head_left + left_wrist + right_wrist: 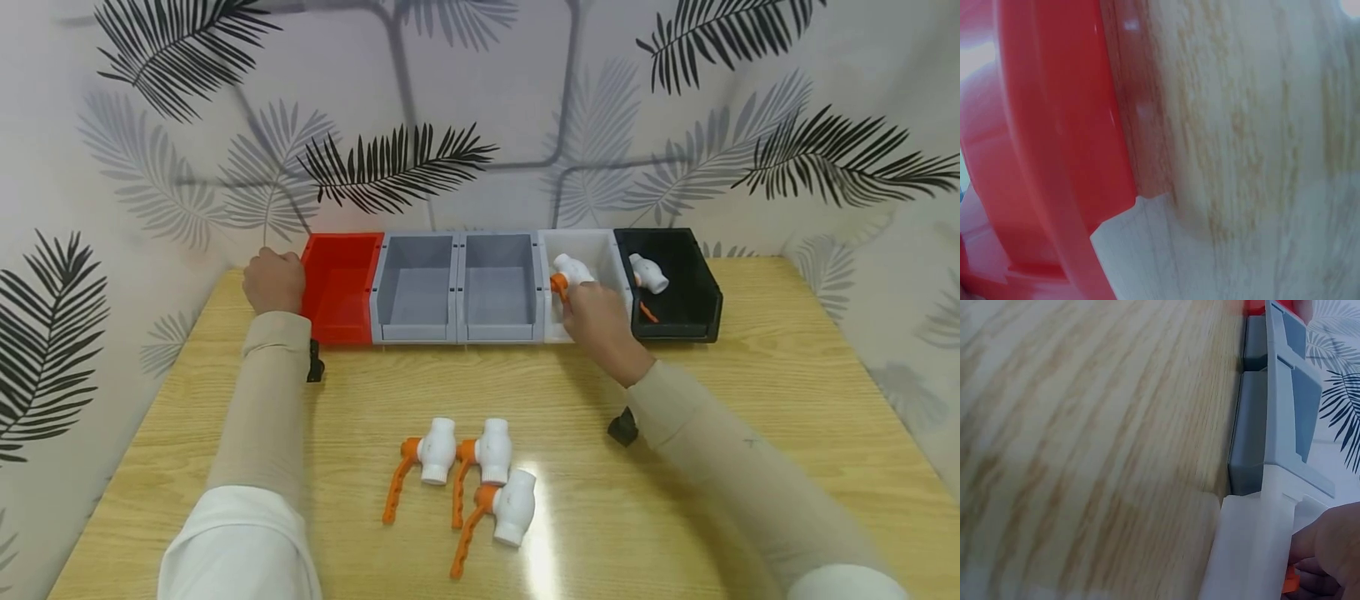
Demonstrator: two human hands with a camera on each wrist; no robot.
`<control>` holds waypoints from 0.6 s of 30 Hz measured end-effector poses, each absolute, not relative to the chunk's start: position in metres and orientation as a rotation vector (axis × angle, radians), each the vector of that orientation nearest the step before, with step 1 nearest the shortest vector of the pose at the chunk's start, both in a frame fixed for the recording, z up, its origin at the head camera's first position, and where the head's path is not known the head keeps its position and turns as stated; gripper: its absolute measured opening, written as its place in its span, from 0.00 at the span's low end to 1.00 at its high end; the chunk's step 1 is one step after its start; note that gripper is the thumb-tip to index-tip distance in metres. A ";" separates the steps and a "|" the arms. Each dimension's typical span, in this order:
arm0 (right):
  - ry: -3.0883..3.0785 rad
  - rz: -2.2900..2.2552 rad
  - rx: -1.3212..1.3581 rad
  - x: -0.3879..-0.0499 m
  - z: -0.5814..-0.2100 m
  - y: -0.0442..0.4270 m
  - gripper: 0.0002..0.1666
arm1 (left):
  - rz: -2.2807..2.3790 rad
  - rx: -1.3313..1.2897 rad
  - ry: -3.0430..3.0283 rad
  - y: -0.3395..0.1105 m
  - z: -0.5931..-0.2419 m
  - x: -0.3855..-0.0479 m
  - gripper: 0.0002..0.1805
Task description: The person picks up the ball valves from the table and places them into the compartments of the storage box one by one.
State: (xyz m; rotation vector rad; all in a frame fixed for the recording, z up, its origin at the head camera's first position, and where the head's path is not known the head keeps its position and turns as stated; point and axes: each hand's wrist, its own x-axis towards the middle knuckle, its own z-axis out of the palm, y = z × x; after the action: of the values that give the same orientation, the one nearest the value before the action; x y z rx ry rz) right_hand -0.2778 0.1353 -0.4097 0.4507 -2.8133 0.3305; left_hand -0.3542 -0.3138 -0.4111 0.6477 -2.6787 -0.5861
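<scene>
Fingers of the right hand point(600, 317) grip a ball valve point(573, 268) whose handle point(558, 286), if tilted, could snag the white bin point(557, 333) around them; the left hand's point(273, 282) hold is unclear.

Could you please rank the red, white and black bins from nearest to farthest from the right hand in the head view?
1. White bin, at the right hand.
2. Black bin, row's right end.
3. Red bin, far left.
</scene>
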 end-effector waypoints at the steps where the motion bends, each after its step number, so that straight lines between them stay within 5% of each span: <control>1: -2.820 0.336 0.450 -0.279 -0.411 0.135 0.09 | -0.587 0.650 -2.680 -0.314 -0.411 -0.354 0.25; 18: -2.979 0.509 0.362 -0.294 -0.415 0.136 0.09 | -0.604 0.649 -2.699 -0.307 -0.400 -0.344 0.24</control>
State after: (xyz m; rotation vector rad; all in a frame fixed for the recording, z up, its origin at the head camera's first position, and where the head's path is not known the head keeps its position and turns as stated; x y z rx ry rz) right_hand -0.2939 0.1359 -0.4148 0.3622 -2.9792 0.5087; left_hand -0.3443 -0.3074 -0.4000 0.6492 -2.6992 -0.6038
